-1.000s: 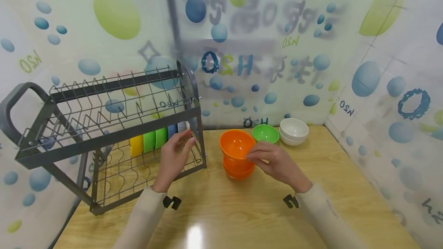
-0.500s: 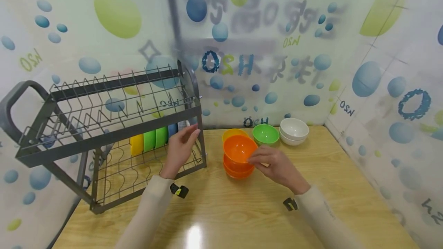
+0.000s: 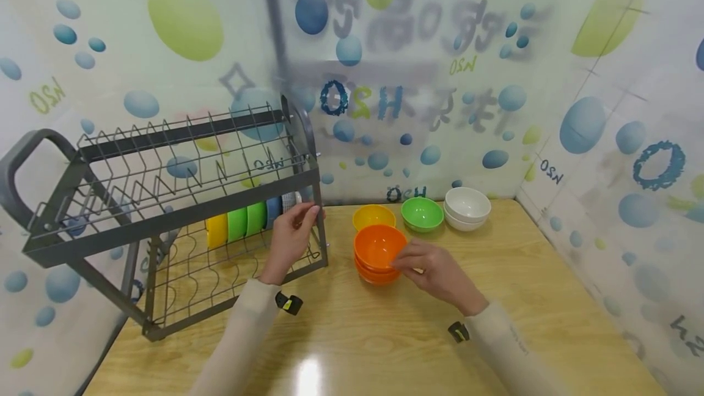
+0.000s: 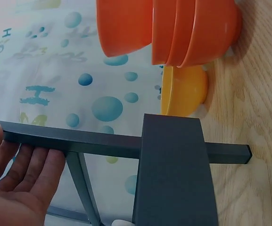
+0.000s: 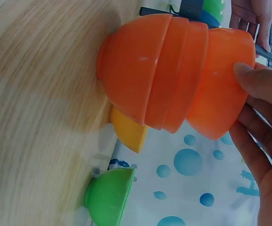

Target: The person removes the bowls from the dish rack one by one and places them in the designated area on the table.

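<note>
My right hand (image 3: 437,267) pinches the rim of an orange bowl (image 5: 220,80) between thumb and fingers. That bowl sits slightly tilted at the mouth of a stack of orange bowls (image 5: 136,66), its lower part hidden inside the stack. My left hand (image 3: 291,234) grips a dark upright of the dish rack (image 4: 103,143), thumb on one side and fingers on the other. Behind the stack stands a yellow bowl (image 3: 374,217), with a green bowl (image 3: 422,215) to its right and stacked white bowls (image 3: 467,205) beyond.
The two-tier wire rack fills the left side of the wooden table (image 3: 363,335). Yellow, green and blue dishes (image 3: 238,225) stand upright on its lower tier. A patterned sheet (image 3: 418,157) hangs behind the table.
My right hand has lowered the orange bowl onto the stack, uncovering the yellow bowl behind. My left hand has moved right to the rack's front upright.
</note>
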A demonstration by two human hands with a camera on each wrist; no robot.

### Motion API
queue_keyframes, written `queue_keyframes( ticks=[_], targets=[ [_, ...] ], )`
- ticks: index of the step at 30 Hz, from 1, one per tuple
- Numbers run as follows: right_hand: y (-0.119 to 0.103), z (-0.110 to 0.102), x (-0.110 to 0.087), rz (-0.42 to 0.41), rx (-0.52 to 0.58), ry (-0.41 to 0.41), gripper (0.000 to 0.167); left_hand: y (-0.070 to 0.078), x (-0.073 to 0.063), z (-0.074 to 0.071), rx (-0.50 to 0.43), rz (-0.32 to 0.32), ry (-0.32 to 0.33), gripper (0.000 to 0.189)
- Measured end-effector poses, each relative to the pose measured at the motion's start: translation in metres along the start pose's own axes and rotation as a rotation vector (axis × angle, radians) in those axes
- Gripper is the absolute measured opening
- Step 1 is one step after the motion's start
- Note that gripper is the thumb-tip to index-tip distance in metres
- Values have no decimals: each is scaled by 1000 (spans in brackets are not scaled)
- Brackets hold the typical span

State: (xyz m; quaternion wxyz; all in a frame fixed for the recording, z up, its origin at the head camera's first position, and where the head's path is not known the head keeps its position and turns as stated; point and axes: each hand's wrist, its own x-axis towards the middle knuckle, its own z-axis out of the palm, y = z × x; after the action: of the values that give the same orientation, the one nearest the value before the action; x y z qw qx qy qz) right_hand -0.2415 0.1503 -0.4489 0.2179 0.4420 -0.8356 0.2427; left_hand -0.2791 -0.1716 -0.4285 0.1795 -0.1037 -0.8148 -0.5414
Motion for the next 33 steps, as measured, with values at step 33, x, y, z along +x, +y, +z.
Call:
queue_keyframes(
  ticks=[33],
  targets=[
    [2, 21, -8, 87, -43, -84, 18, 0, -2, 1, -68, -5, 7, 32]
  ],
)
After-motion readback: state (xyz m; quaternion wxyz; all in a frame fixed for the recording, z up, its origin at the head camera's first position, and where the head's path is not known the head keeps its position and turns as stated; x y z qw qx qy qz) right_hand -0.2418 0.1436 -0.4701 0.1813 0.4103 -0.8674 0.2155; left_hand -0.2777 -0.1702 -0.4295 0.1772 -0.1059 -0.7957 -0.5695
